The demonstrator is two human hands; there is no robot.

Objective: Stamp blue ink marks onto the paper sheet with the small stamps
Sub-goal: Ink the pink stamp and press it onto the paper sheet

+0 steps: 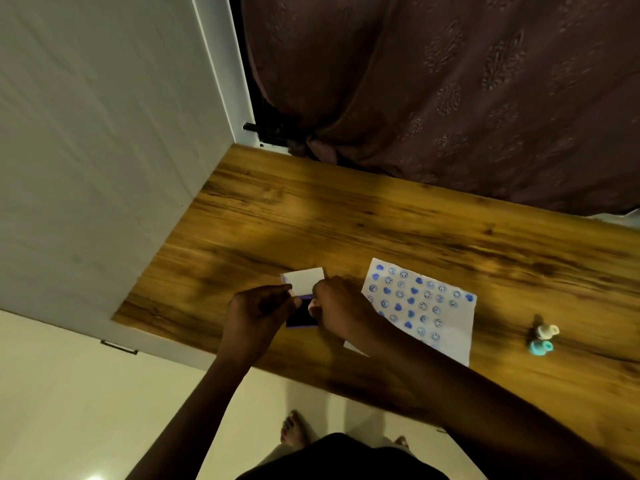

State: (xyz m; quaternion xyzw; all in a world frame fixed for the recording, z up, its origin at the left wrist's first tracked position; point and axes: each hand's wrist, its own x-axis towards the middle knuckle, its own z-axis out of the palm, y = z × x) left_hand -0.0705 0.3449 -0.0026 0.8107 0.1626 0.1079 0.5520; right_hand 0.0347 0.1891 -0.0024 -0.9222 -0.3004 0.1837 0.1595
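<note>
A white paper sheet (440, 306) lies on the wooden table (311, 220), covered with several blue smiley and heart marks. Left of it sits an ink pad case (301, 318) with a dark blue pad and its white lid (304, 279) raised. My left hand (258, 313) grips the case's left side. My right hand (341, 308) holds its right edge at the lid. Two small stamps, one cream (547, 330) and one teal (540, 347), lie on the table right of the sheet, away from both hands.
A white cabinet side (104, 150) rises along the table's left edge. A dark patterned curtain (450, 98) hangs behind the table. My bare feet (294, 429) stand on the pale floor below the table's front edge.
</note>
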